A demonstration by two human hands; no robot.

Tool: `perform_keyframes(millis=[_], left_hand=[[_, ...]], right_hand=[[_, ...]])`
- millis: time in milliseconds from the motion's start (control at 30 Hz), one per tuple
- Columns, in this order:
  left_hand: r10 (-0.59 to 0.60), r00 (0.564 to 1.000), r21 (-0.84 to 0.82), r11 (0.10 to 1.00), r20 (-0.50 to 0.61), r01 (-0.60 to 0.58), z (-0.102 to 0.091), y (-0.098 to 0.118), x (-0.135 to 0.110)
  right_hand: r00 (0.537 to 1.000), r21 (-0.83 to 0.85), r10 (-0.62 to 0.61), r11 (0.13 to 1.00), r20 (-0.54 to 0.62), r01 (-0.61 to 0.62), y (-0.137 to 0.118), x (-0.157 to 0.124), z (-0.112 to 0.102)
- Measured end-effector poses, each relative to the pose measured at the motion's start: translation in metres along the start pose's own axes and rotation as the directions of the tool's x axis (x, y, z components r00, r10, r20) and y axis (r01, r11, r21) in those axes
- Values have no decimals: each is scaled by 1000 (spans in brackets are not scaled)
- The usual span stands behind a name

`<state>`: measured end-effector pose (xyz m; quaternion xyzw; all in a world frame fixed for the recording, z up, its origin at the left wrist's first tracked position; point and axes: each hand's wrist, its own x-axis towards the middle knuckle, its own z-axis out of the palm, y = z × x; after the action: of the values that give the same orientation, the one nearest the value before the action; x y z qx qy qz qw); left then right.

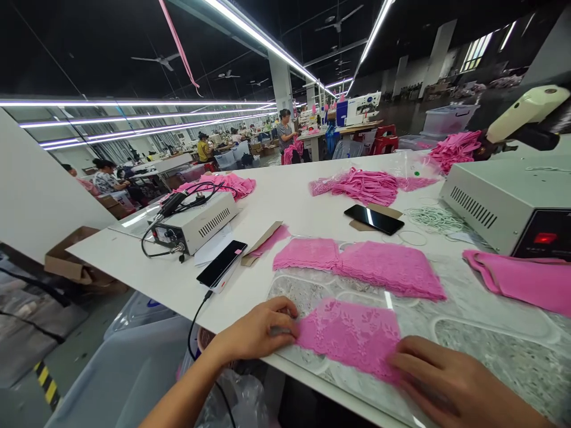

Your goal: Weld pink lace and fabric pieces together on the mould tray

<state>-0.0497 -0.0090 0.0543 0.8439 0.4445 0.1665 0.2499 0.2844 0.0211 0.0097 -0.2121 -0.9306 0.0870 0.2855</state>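
A pink lace piece [350, 339] with a floral pattern lies flat on the grey marbled mat near the table's front edge. My left hand [263, 330] pinches its left edge between thumb and fingers. At the right end, my right hand [450, 374] has its fingers closed on the corner of the lace, partly covering it. Just behind the lace sit two neat stacks of pink lace pieces, a left stack [306, 254] and a right stack [390, 267], side by side and touching.
A white control box [200, 223] with a cable stands at the left, near a phone [222, 263]. Another phone [373, 219] lies on cardboard behind the stacks. Pink straps [366, 186] are heaped farther back. A larger machine box [513, 202] and folded pink fabric [521, 282] occupy the right.
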Motion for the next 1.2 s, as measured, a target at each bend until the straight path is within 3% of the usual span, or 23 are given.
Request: perform_keyframes(millis=[167, 333, 533, 667, 800, 967, 1200], left_hand=[[80, 995, 137, 988, -65, -70, 18, 5, 25], [128, 992, 244, 962, -7, -123, 43, 2, 54], [26, 997, 349, 936, 74, -50, 29, -4, 37], [60, 998, 375, 925, 22, -63, 24, -4, 25], [126, 992, 355, 926, 19, -124, 28, -1, 32], [89, 990, 332, 935, 111, -121, 29, 1, 47], [63, 997, 342, 937, 49, -76, 20, -1, 37]], right_hand=[[992, -127, -8, 992, -122, -8, 10, 25, 10], [994, -226, -38, 974, -98, 15, 18, 39, 31], [998, -216, -28, 976, -65, 14, 19, 34, 31], [995, -120, 12, 993, -101, -24, 9, 30, 14], [997, -54, 2, 999, -77, -6, 2, 21, 0], [997, -110, -3, 994, -77, -5, 7, 16, 0], [995, -139, -64, 989, -70, 54, 14, 10, 3]])
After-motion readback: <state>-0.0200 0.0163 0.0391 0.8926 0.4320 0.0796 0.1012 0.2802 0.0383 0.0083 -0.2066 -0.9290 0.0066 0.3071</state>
